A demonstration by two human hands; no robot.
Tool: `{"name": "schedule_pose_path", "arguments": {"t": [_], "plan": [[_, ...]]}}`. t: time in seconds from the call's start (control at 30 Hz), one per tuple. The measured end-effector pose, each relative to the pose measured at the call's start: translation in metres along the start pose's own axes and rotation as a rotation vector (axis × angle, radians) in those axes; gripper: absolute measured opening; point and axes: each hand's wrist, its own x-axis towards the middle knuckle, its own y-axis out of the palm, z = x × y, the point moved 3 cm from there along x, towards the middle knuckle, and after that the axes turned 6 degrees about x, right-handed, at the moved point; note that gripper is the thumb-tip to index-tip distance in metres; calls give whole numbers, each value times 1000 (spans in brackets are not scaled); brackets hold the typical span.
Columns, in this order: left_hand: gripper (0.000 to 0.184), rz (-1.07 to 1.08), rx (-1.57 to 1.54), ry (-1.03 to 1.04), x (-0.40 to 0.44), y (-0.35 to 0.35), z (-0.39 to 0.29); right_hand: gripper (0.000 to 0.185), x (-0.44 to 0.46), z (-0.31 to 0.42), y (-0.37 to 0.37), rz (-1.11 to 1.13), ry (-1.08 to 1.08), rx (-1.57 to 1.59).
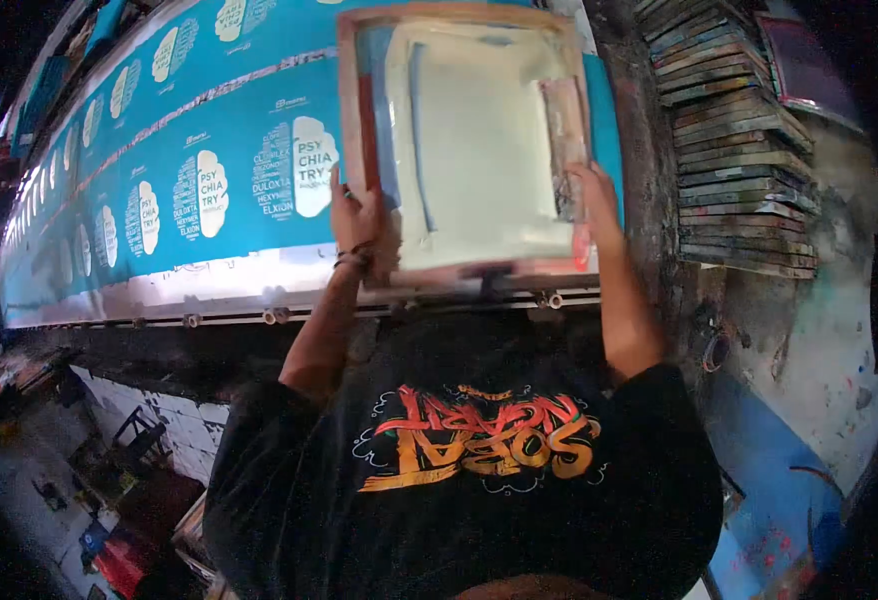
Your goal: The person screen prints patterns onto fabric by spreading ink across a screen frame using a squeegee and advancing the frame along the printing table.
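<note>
A wooden-edged screen printing frame (361, 120) lies over the right end of the long printing table, slightly blurred. Pale ink or emulsion covers much of its mesh (479, 150). My left hand (357, 215) grips the frame's left side near the front corner, with a dark bracelet on the wrist. On the opposite side my right hand (595, 195) is closed around the frame's right edge. Close to those fingers, a long stained squeegee (562, 140) rests inside the frame along its right side; whether the hand touches it too I cannot tell.
Teal printed sheets (249, 130) with white lettering and cloud shapes run along the table to the left. A metal rail with round stops (274, 315) lines the table's front edge. Many frames stand in a stack (744, 190) at right. Blue flooring (759, 470) shows at lower right.
</note>
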Motion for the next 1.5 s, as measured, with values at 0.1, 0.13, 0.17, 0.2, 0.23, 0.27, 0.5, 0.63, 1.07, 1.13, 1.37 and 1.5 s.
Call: {"name": "schedule_pose_path", "arguments": {"t": [0.1, 0.13, 0.17, 0.2, 0.23, 0.27, 0.5, 0.63, 1.07, 1.13, 1.37, 1.5], "plan": [[88, 63, -70, -89, -5, 87, -19, 47, 72, -31, -68, 127, -59, 64], [88, 94, -6, -93, -9, 107, -32, 47, 73, -30, -84, 135, -61, 67], [89, 45, -40, -5, -19, 122, -43, 46, 70, -26, -102, 126, -5, 122], [89, 48, 61, 5, -28, 126, -61, 44, 69, -26, -119, 116, 49, 177], [89, 73, 50, -35, -40, 130, -70, 41, 68, -34, -132, 83, 89, 170], [88, 101, 40, -75, -50, 132, -77, 41, 63, -43, -140, 85, 89, 172], [79, 7, -90, 144, -68, 144, -60, 37, 22, -55, -165, 13, 133, 117], [76, -15, 473, 177, -62, 141, -64, 37, 20, -47, -148, -36, -69, -9], [44, 623, 702, 740, 209, 268, -224, 45, 214, 113, -7, 273, -692, -809], [41, 451, 396, 807, 168, 271, -175, 51, 192, 65, -6, 127, -825, -981], [35, 523, 498, 682, -125, 186, -144, 42, -43, -75, -101, 236, -844, -847], [34, 625, 118, 320, -162, 175, -121, 42, -81, -67, -126, 302, -920, -814]]}}
